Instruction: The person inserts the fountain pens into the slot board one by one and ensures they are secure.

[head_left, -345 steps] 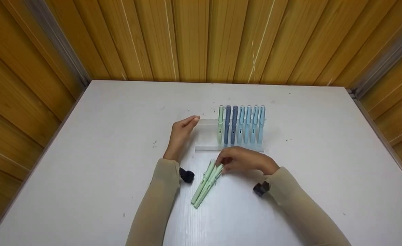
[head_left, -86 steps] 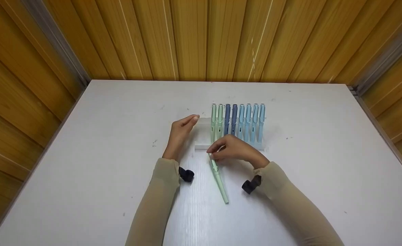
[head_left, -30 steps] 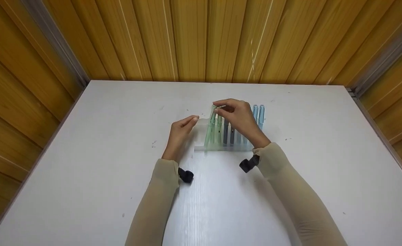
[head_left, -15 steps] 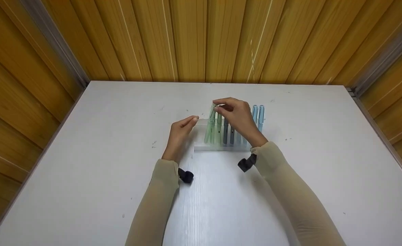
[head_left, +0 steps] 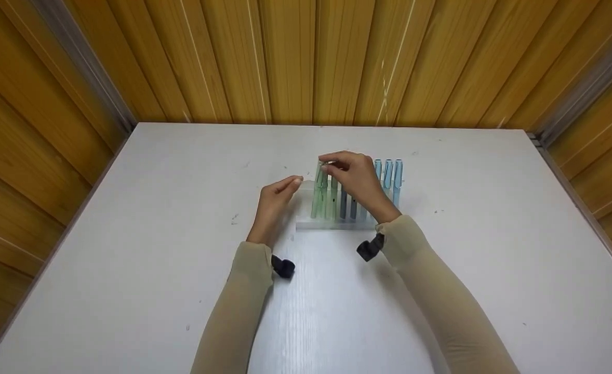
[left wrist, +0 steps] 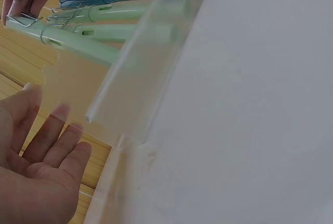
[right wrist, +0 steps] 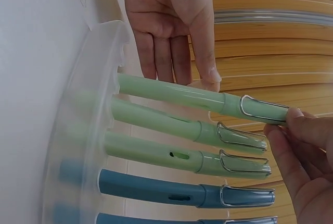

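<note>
While left hand (head_left: 276,203) steadies rack (head_left: 306,224), right hand (head_left: 355,174) pinches green pen (right wrist: 203,98) (cap end).

I can read no writing, label, brand mark, number or sign anywhere here. The pale green plastic pen (right wrist: 177,95) with the silver wire clip that my right hand (head_left: 355,176) pinches bears no print on its barrel or cap. The other green and blue pens (right wrist: 182,156) standing in the clear plastic rack (head_left: 306,210) are just as plain, and so is the rack itself. The white worktop (head_left: 181,208) shows only small dark specks, none of them letters.
</note>
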{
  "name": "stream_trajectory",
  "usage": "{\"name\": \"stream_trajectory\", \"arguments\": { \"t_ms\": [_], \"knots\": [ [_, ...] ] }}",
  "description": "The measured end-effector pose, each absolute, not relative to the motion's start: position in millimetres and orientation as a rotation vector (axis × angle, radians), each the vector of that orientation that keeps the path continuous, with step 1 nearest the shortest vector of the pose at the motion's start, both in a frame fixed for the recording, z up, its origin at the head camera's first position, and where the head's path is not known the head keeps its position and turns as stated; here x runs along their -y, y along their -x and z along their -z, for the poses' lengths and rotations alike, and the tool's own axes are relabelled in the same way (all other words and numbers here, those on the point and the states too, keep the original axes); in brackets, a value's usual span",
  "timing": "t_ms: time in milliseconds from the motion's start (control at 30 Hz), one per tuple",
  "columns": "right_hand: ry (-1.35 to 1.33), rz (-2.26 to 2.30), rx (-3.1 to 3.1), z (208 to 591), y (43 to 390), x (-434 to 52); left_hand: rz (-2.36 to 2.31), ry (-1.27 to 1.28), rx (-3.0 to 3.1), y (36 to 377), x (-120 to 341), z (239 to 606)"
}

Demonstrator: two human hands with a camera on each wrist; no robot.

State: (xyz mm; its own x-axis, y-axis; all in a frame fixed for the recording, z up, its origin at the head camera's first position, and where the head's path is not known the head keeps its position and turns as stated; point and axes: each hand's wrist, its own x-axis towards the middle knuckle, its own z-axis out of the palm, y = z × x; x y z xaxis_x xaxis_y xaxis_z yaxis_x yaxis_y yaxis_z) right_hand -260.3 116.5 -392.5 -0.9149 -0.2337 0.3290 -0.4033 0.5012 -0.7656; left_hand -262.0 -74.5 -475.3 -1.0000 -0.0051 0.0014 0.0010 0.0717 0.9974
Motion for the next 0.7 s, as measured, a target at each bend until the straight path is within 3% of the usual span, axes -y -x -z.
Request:
{"name": "stream_trajectory", "arguments": {
  "t_ms": [400, 700],
  "knots": [
    [-0.614, -1.285, 2.535, 401.4, 260.0, -112.3, 2.089, 0.032, 2.331, 262.8, 75.3, 475.8],
    [-0.838, -1.006, 2.455, 403.1, 262.1, -111.3, 2.085, 0.038, 2.324, 261.9, 74.7, 475.4]
  ]
}}
